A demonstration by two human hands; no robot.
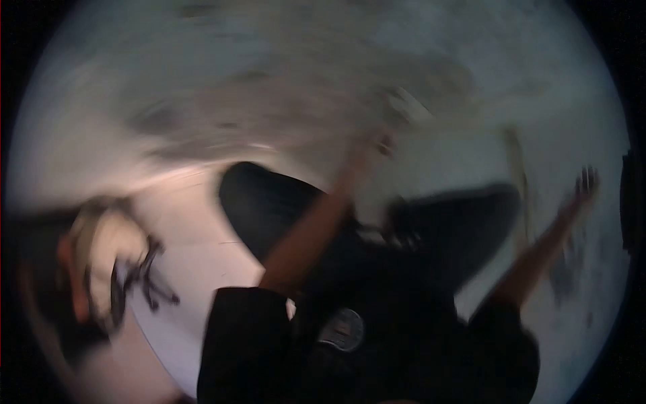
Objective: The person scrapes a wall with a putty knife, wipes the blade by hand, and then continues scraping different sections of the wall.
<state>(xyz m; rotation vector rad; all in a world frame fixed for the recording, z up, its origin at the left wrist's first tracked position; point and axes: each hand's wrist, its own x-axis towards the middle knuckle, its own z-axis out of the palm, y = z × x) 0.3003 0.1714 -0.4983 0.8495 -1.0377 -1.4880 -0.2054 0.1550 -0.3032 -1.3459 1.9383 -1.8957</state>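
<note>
My left hand reaches forward past my dark-clothed knee, near a pale, blurred object on the floor. Motion smears its fingers, and I cannot make out whether it touches or holds anything. Out to the right, my right hand is stretched away from my body, its fingers apart, with nothing visible in it. Both forearms are bare below dark short sleeves. My folded legs lie between the two arms.
At the far left is a light-coloured rounded object with dark, branching parts beside it, all blurred. A thin brownish strip runs along the floor by my right knee. Dark smudges mark the grey floor ahead.
</note>
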